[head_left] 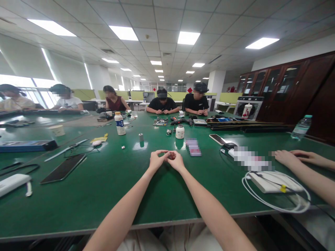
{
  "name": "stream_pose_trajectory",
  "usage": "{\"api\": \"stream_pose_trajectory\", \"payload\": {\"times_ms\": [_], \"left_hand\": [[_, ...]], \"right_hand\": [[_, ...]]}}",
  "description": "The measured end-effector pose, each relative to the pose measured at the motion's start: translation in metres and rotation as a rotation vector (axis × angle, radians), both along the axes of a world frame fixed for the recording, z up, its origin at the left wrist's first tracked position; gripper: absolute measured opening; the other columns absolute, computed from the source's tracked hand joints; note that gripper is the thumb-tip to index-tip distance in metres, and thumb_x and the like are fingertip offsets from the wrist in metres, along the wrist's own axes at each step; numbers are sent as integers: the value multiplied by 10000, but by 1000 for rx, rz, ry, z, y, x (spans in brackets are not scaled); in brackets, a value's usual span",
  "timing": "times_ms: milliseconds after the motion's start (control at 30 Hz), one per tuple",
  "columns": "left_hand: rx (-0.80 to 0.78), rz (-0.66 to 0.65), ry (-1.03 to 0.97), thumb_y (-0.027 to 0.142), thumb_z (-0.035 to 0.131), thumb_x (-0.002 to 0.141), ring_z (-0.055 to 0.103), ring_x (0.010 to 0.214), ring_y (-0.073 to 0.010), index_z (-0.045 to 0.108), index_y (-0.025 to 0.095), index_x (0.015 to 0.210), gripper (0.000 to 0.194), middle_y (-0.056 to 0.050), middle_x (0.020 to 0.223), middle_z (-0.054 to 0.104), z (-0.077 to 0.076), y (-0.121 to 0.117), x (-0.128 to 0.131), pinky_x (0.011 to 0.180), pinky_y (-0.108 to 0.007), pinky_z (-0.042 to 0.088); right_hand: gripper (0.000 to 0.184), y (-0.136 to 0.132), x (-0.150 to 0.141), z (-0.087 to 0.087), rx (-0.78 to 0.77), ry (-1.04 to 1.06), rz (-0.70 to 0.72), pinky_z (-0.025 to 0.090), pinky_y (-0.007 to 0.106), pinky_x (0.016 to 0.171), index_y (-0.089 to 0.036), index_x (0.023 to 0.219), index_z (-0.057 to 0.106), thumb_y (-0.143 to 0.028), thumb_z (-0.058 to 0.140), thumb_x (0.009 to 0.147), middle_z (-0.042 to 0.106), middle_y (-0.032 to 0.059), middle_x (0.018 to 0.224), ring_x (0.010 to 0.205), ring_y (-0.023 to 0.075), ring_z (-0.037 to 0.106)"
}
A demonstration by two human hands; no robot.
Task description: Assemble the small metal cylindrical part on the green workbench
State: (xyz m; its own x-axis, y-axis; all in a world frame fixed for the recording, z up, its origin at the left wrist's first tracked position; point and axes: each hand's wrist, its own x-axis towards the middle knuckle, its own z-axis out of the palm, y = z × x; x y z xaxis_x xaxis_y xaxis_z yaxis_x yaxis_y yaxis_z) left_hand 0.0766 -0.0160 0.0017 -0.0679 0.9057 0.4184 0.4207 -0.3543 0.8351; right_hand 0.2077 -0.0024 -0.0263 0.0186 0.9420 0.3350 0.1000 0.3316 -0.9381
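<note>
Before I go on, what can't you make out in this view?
Head view:
Between bare left hand and right hand: curled fingers hide anything held.
Pink-and-white item on the green table: pixelated.
Print on the white bottle with blue label: too small.
Neighbour's forearms: cut off by right edge.

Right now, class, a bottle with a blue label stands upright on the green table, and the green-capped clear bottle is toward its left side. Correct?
The side is wrong: the head view shows the clear bottle toward the right. The blue-labelled bottle does stand upright.

A tablet [63, 168] lies left of a round white jar [179, 132] on the green table [110, 205].
</note>
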Motion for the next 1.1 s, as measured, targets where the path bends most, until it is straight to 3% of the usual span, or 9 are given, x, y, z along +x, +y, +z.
{"api": "stream_pose_trajectory", "payload": {"times_ms": [133,300,400,500,567,667,767,867,1100], "left_hand": [[54,16,39,442,661,747,674,942,-250,776,212,823,268,-55,896,768,11,4,0,932,-393,488],[151,399,78,505,563,848,595,1059,-291,773,228,952,362,-83,995,745,26,2,-30,954,-436,444],[-29,641,310,506,642,793,507,1103,-386,788,261,840,289,-124,1009,723,15,-1,-62,918,-561,402],[-184,740,459,482,712,723,501,1014,-394,790,255,756,242,-159,934,704,-1,-2,-82,844,-545,417],[-194,759,497,472,706,731,500,999,-384,791,259,769,233,-158,937,695,-4,-2,-83,830,-521,419],[-72,668,486,451,632,813,517,1032,-357,785,273,849,237,-128,993,704,5,-4,-66,860,-498,417],[144,374,414,400,569,879,580,1026,-271,767,270,917,240,-71,1000,735,18,-7,-37,924,-414,430],[196,122,347,347,574,878,641,940,-218,763,255,904,211,-36,942,757,21,-8,-11,919,-351,458],[138,10,300,355,570,874,683,844,-201,757,234,935,230,-40,941,760,15,-9,0,852,-324,511]], "right_hand": [[344,-4,1,4,-9,-46,-12,571,335,757,-182,870,625,-221,802,578,730,37,815,762,192,696],[331,-8,4,6,-38,-151,-46,568,339,765,-194,900,640,-276,793,618,732,28,856,746,174,690],[338,-9,5,6,-33,-161,-41,567,335,769,-190,907,642,-292,797,625,731,35,871,763,173,691],[340,-11,7,6,-14,-160,-31,565,329,766,-186,914,645,-302,797,633,731,42,876,770,172,691],[339,-13,8,7,-3,-181,-24,564,328,761,-192,926,647,-317,791,646,731,36,865,754,169,691],[346,-16,10,10,8,-222,-29,562,330,758,-211,959,647,-336,783,667,733,24,860,736,168,692],[362,-19,10,12,2,-250,-45,561,329,760,-229,983,641,-333,787,669,738,15,867,744,173,699],[370,-20,10,14,-9,-271,-46,557,319,762,-241,1004,634,-306,785,673,741,7,882,757,175,708],[363,-21,11,13,-13,-278,-44,558,317,758,-248,1019,634,-297,765,684,738,10,896,778,181,714]]}}
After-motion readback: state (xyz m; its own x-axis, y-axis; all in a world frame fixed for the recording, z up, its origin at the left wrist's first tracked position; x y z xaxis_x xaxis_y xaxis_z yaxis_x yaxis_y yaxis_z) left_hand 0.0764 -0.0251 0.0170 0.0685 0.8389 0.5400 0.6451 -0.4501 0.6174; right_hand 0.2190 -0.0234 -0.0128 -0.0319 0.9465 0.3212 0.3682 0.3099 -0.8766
